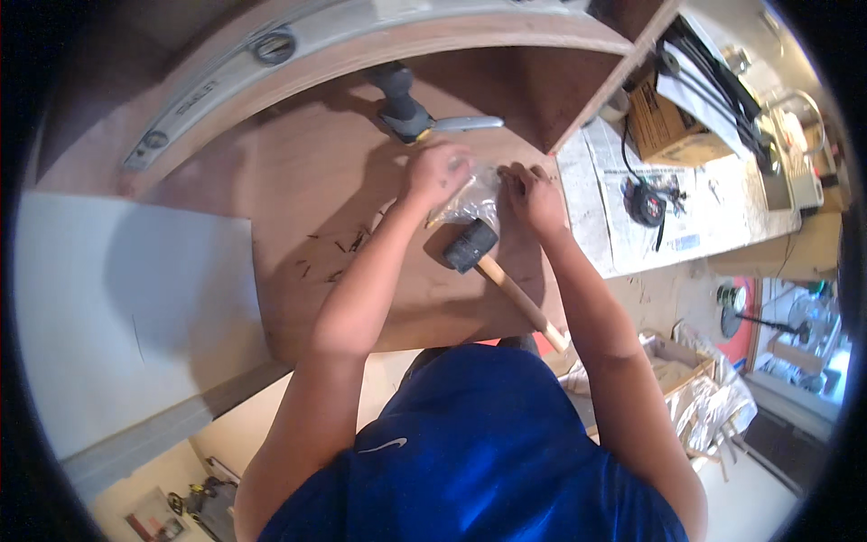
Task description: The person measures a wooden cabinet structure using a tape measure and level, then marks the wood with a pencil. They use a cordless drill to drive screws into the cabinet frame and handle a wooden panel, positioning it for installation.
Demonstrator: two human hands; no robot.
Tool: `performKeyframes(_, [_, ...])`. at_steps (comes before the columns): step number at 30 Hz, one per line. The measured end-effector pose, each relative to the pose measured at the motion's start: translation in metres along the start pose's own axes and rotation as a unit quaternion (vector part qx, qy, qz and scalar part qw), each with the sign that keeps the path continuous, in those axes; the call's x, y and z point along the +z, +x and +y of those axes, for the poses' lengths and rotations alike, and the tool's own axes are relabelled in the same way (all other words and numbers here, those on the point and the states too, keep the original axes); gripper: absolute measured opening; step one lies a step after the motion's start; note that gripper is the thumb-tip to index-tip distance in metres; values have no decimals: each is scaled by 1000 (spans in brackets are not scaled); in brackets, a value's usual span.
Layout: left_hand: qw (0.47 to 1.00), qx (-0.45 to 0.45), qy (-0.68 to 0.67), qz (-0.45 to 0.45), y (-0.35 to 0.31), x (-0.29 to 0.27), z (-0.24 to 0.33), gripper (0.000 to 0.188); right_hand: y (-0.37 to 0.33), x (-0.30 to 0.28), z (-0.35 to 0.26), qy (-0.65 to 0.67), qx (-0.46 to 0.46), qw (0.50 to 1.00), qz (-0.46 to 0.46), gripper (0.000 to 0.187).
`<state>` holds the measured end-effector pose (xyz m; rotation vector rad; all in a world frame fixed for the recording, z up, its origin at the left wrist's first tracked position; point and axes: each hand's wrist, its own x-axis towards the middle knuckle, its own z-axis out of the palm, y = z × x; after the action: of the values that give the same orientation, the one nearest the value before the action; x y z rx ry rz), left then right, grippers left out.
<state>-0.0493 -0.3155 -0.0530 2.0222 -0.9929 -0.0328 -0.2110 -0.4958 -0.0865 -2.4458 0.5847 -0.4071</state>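
Observation:
A crumpled clear plastic bag (471, 203) lies between my hands on the brown wooden board (316, 194). My left hand (436, 172) is closed at the bag's left edge, with the fingertips partly hidden. On the other side my right hand (535, 194) pinches the bag's right edge. Just below the bag rests a mallet with a black head (471, 246) and a wooden handle slanting toward me. Small dark screws or nails (352, 242) are scattered left of my left forearm. Beyond my left hand stands a dark power tool (402, 104), beside a silvery elongated tool (470, 122).
A long level (217, 90) lies along the wooden frame at the far side. White paneling (135, 298) is at the left. On the right, a paper-covered table (591, 212) bears a black tape measure (646, 203) and a cardboard box (673, 126).

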Motion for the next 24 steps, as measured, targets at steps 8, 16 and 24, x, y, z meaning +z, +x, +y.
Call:
performKeyframes(8, [755,-270,-442,403,73,-124,-31,32,70,-6,-119,215,-86,973,-14,84])
performKeyframes(16, [909,-96,-369,170,-90,-86,24,38,185,104,-151,364,-31,928,-74,44])
performKeyframes(24, [853,-279,-332,291,-247,-191,18,43,67,67,-221,633,78,719,-276,20])
